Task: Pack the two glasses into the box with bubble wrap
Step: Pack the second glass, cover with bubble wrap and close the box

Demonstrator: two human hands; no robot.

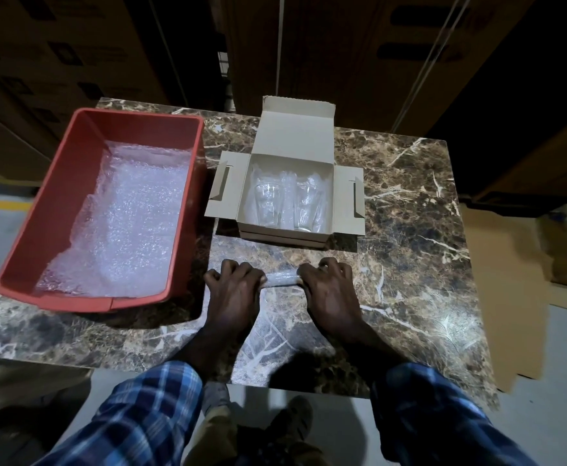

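1. Head view: left hand (233,290) and right hand (329,290) lie knuckles-up on the marble table (410,264), fingers curled over the ends of a rolled piece of bubble wrap (281,279).
2. Open cardboard box (287,193) just beyond the hands; two glasses (268,203) lie inside, side by side, amid wrap.
3. Red bin (40,210) at left, lined with bubble wrap.

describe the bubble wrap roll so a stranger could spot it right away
On the marble table, look in front of the open cardboard box. The roll of bubble wrap lies between the left hand and right hand, unlike the loose sheets in the red bin.
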